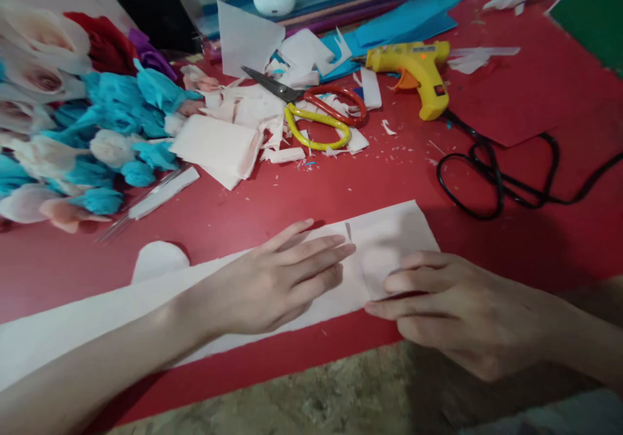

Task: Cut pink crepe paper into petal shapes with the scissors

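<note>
A long white paper strip (209,350) runs from the left edge toward the right, its right end folded over on itself. My left hand (277,285) lies flat on the strip, fingers stretched out close to the edge of the fold. At the folded end, my right hand (452,305) is closed with its fingertips at the paper's lower edge; thumb and fingers seem to grip the fold. Behind my left wrist, a small white paper piece with a rounded top (160,261) lies against the strip.
Scissors (318,139) with red and yellow handles lie among paper scraps (238,107). Right of them are a yellow glue gun (423,74) and its coiled black cord (496,188). Blue, white and red paper flowers (111,104) crowd the left of the red table (311,188).
</note>
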Tool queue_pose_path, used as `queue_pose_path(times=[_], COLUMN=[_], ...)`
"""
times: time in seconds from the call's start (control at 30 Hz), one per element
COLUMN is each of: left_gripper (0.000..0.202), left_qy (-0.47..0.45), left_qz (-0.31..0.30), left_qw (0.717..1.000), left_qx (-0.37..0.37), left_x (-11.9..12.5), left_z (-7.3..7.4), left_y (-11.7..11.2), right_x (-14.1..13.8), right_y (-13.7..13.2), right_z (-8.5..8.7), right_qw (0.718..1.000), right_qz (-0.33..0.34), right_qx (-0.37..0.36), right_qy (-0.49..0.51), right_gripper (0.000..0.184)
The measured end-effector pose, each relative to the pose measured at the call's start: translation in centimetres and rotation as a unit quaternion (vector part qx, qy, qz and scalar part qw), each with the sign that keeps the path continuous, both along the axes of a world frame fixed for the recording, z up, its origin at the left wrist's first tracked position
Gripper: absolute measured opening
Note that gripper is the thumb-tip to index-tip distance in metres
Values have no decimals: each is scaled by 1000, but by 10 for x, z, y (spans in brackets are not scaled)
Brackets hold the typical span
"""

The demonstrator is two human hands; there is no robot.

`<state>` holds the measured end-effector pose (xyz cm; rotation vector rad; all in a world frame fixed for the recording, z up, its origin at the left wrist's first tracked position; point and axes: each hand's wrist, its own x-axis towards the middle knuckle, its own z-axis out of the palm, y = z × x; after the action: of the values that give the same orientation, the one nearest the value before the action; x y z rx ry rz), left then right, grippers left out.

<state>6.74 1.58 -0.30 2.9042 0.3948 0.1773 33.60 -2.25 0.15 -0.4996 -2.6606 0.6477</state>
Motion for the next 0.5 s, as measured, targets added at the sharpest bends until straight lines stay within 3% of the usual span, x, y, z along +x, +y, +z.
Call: queue_pose_path(times=[0.13,0.3,0.5], left_gripper=[29,29,31], left_qy=[-3,-2,-2], left_qz=[-2,-2,1], left_qw=[1000,1000,1000], left_qx=[-5,-8,-8], left_x=[-1,-1,-1], left_z=[-1,-2,1], left_y=[0,-2,-2], right_x=[0,-3,-6], right_y=[-2,0,-1], right_z=[7,3,-10], right_qw=[999,996,996], right_qz=[6,-74,-56], right_qx=[-31,42,74], right_qy=[23,20,5], right_gripper=[22,22,27])
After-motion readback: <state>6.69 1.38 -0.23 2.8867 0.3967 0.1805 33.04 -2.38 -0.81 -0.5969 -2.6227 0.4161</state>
